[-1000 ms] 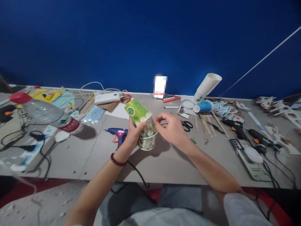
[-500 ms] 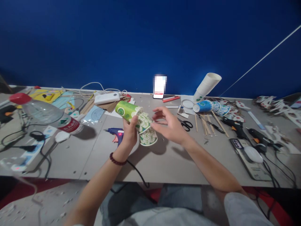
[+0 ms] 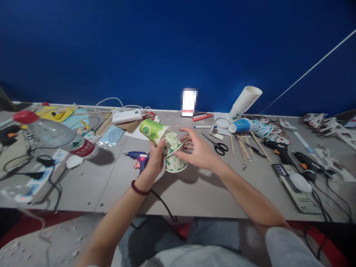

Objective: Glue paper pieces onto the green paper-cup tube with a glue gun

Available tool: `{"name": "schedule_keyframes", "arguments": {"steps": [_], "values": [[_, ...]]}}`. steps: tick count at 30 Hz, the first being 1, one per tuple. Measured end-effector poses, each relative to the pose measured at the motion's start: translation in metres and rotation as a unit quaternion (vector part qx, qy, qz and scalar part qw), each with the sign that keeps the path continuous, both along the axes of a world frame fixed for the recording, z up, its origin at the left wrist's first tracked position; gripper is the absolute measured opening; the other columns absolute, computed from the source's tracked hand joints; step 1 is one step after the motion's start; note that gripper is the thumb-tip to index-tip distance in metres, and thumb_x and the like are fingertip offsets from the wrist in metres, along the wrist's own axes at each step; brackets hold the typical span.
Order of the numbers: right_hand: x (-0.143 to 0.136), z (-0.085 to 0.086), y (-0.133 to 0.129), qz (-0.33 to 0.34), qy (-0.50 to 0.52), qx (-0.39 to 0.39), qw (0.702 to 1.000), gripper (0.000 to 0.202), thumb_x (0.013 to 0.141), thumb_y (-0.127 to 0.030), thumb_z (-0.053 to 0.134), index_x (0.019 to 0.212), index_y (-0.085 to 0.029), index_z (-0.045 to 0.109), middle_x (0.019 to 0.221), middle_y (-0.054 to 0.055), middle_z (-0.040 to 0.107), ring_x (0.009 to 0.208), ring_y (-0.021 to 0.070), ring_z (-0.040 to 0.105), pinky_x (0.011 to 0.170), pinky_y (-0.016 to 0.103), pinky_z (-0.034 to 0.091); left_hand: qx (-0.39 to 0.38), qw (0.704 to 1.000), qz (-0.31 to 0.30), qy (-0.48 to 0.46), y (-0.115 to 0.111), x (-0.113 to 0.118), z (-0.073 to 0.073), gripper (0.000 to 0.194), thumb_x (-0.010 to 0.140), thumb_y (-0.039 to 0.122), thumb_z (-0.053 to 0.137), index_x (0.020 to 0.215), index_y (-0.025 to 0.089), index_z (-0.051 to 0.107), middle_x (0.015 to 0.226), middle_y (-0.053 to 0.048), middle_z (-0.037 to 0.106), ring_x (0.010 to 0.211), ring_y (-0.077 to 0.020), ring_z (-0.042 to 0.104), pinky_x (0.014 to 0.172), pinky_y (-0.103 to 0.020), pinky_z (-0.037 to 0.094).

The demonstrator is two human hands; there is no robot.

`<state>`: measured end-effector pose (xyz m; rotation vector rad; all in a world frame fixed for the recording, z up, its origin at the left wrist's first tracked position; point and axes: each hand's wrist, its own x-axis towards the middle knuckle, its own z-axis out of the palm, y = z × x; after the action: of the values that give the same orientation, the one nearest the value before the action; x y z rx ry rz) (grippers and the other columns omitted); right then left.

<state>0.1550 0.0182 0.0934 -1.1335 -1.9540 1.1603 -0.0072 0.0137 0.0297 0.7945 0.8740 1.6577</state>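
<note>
My left hand [image 3: 157, 155] is wrapped round a tilted chain of joined paper cups [image 3: 174, 145]. A bright green cup [image 3: 148, 129] forms the upper left end; the lower ones are white with a green scale pattern, and their wide rims face down and right. At the right side of the cups is my right hand [image 3: 198, 150]. Its thumb lies over a rim of the patterned part, the other fingers curve behind, and the index finger is raised. Behind my left wrist lies a blue glue gun [image 3: 140, 157] with a red light on.
Scissors [image 3: 219, 146], wooden sticks [image 3: 243, 146] and blue patterned cups [image 3: 241, 125] lie right of my hands. A stack of white cups [image 3: 246, 102] leans behind. Black glue guns [image 3: 278, 150] and a phone [image 3: 292, 196] are far right. Left are a bottle [image 3: 63, 137] and power strip [image 3: 44, 178].
The cups and my left hand have shifted slightly right. My right hand has moved a little left, and its thumb now overlaps the patterned cup's rim.
</note>
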Motion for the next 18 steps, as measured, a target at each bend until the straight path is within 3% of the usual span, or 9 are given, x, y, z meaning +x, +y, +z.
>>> {"name": "schedule_keyframes", "arguments": {"steps": [3,5,10,18], "values": [[0.002,0.004,-0.001,-0.001,-0.007,0.016,1.000,0.074,0.074,-0.042,0.074,0.137,-0.026,0.038,0.113,0.011,0.059,0.090,0.0222,0.064,0.081,0.044,0.057,-0.034,0.998,-0.029,-0.035,-0.002,0.001,0.004,0.060,0.065,0.042,0.080,0.116,0.023,0.056,0.107,-0.006,0.069,0.103,-0.0243,0.065,0.090,-0.037,0.052],[0.004,0.007,-0.001,0.010,0.009,0.037,0.999,0.070,0.073,-0.038,0.075,0.134,-0.027,0.043,0.111,0.009,0.061,0.091,0.0221,0.063,0.083,0.044,0.056,-0.046,0.996,-0.069,-0.045,-0.004,0.000,0.006,0.056,0.064,0.046,0.078,0.111,0.021,0.059,0.103,-0.007,0.071,0.101,-0.0270,0.067,0.089,-0.039,0.053],[0.006,0.013,-0.001,-0.005,0.137,0.123,0.983,0.034,0.084,-0.028,0.064,0.117,-0.026,0.058,0.101,0.004,0.066,0.095,0.0182,0.064,0.087,0.039,0.056,-0.064,0.987,-0.139,-0.052,-0.013,-0.003,0.003,0.055,0.070,0.063,0.066,0.102,0.019,0.065,0.090,-0.008,0.074,0.095,-0.0301,0.069,0.085,-0.042,0.056],[-0.001,0.018,-0.015,-0.022,0.089,0.207,0.974,0.014,0.086,-0.025,0.062,0.097,-0.024,0.070,0.097,0.004,0.070,0.084,0.0168,0.066,0.077,0.035,0.060,-0.030,0.987,-0.155,-0.033,-0.023,-0.001,0.006,0.062,0.075,0.068,0.058,0.119,0.024,0.062,0.111,-0.007,0.070,0.108,-0.0299,0.064,0.089,-0.042,0.054]]}}
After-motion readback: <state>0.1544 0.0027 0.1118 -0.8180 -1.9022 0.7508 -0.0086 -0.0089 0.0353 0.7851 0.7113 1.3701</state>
